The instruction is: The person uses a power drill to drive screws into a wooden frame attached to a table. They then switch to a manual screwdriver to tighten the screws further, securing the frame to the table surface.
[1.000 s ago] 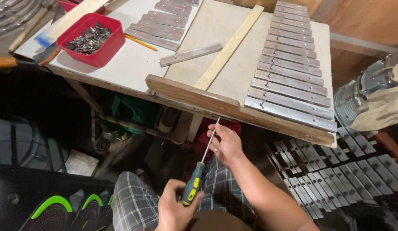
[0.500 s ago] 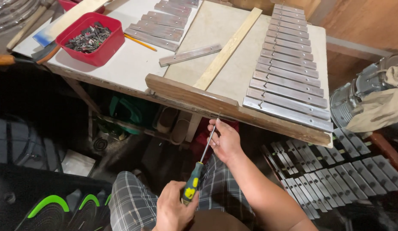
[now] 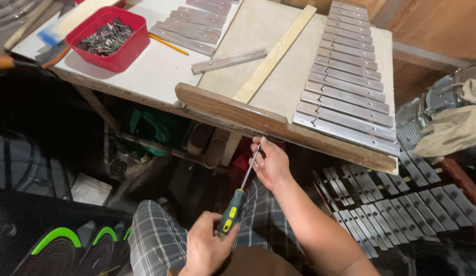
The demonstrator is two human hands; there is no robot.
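Your screwdriver [image 3: 240, 189] sits low in the centre of the frame, tilted so its metal shaft climbs up and to the right toward the underside of the wooden rail [image 3: 279, 124] at the counter's [image 3: 146, 66] front edge. Your left hand [image 3: 207, 248], bottom centre, is curled in a fist around the green-and-yellow handle, thumb along its side. Your right hand [image 3: 271, 164] is raised just under the rail, wrist bent back, fingertips pinching the shaft near its tip; the forearm runs down to the lower right corner. The tip itself is too small to make out where it meets the wood.

Along the right half of the counter, a ladder of metal bars [image 3: 345, 76] lies across the rail, running from the near edge to the top of the frame. A pale wooden strip [image 3: 275, 53] crosses diagonally beside them, with a single loose metal bar [image 3: 229, 61] to its left. In the upper left, a red plastic tub [image 3: 109, 38] holds a heap of small dark metal pieces, and a yellow pencil [image 3: 168, 44] lies just beside it.
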